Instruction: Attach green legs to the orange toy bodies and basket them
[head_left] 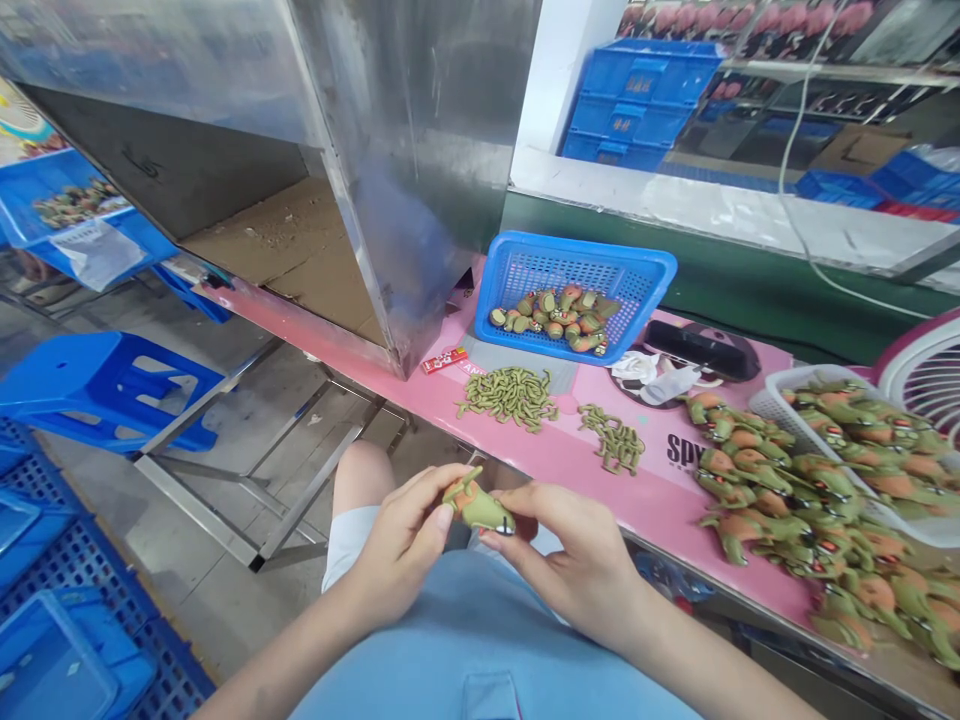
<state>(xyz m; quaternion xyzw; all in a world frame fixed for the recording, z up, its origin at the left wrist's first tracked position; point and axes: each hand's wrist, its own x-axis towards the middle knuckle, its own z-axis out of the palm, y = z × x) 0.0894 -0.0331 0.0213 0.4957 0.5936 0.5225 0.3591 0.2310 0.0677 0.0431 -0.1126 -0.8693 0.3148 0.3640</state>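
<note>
Between both hands, above my lap, is a small green and orange toy figure [484, 510] with a black and white mark near its right end. My left hand [412, 535] pinches its left end, where a thin green piece sticks up. The fingers of my right hand [566, 545] close on its right end. Ahead on the pink table lie a heap of thin green curved pieces [510, 397] and a smaller heap of similar pieces [613, 438]. Behind them a blue basket [637, 270] holds several green and orange toy parts.
Many finished-looking figures [780, 490] pile up at the right, beside a white basket [772, 395] of more. A metal box-like cabinet [420, 180] stands at the back left. A fan [922, 370] is at far right. A blue stool [112, 375] and blue crates [67, 650] are at left.
</note>
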